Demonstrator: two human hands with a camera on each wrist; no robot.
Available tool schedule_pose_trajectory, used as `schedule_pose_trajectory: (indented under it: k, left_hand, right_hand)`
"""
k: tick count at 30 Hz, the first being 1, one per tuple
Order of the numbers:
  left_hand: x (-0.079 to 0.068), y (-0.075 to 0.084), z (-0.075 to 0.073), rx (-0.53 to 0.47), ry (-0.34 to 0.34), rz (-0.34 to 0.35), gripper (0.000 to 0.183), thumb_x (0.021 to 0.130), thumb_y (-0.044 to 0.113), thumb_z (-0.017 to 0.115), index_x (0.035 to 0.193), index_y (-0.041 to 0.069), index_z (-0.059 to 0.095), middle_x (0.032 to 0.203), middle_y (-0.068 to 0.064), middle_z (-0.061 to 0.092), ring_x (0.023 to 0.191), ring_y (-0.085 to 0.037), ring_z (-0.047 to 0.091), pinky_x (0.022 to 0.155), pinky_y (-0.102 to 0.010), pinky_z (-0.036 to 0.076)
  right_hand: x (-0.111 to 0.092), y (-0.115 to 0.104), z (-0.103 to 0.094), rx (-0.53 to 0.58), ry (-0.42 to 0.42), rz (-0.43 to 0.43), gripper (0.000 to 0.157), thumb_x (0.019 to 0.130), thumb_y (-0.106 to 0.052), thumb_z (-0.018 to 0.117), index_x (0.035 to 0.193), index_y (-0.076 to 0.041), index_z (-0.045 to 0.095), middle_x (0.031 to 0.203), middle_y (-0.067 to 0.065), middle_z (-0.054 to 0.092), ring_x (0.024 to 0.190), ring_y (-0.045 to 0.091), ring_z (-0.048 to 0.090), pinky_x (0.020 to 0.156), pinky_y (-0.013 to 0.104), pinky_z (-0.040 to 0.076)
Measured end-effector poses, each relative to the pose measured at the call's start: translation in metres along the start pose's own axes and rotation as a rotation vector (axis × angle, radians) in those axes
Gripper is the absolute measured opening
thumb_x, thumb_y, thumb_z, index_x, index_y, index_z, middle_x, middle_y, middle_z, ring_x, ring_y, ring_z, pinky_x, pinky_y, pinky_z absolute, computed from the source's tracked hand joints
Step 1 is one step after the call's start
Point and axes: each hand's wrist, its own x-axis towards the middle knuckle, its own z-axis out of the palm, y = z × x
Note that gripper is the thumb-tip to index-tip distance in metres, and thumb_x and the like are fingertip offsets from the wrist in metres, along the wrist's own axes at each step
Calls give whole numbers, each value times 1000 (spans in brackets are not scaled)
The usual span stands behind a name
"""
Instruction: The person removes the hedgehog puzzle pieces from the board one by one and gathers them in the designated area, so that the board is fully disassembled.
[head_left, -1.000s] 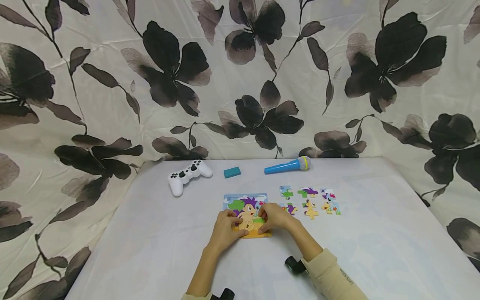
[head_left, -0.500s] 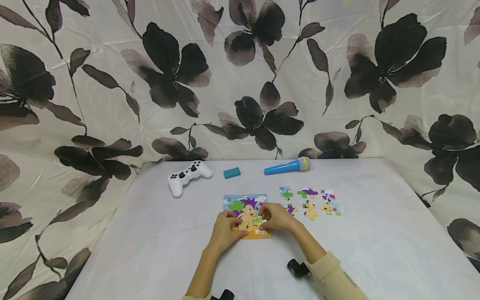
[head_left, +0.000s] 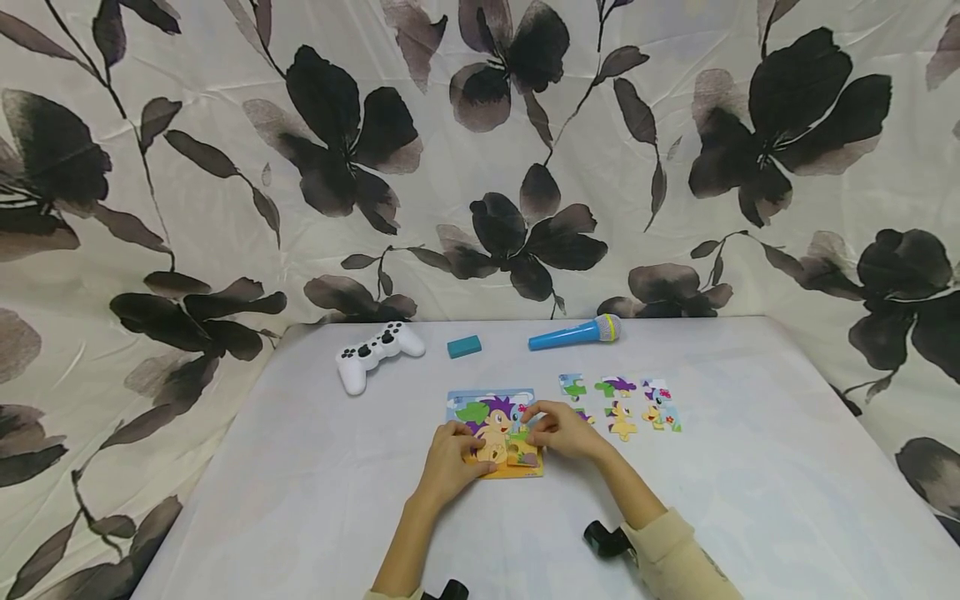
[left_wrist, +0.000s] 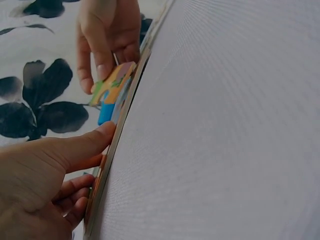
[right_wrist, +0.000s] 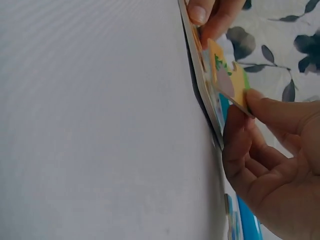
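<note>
My right hand (head_left: 566, 429) pinches a yellow and green puzzle piece (right_wrist: 230, 80) between thumb and fingertips. The right wrist view shows this piece tilted on edge, over the right part of the puzzle board (head_left: 491, 393). That board is flat on the table and carries a picture of a purple-haired cartoon animal. My left hand (head_left: 450, 454) rests on the board's lower left, its thumb and fingertips pressing from above. In the left wrist view, the thumb lies extended and the other fingers bend slightly against the board; part of the picture is covered by this hand.
Several loose puzzle pieces (head_left: 622, 419) lie in two rows right of the board. Farther back are a white game controller (head_left: 378, 352), a teal block (head_left: 464, 346) and a blue toy microphone (head_left: 570, 333). A floral cloth (head_left: 525, 250) hangs behind the white table (head_left: 300, 500).
My right hand has drawn slightly to the right and lifted the puzzle piece into a tilt, so more of the piece shows. The left hand and the board have stayed in place.
</note>
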Motion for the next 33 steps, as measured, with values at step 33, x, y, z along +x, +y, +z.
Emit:
schedule_pose_trajectory:
  k: [33]
  left_hand:
    - [-3,1,0,-12,13,-3,40,72,28,82,99,0,73,104,-7,54,98,-22,44,86,-40,43]
  right_hand:
    - [-123,37,-118,-54,227,182,37,89,-13,64,116,12,58,82,4,66,62,11,56,57,25,50]
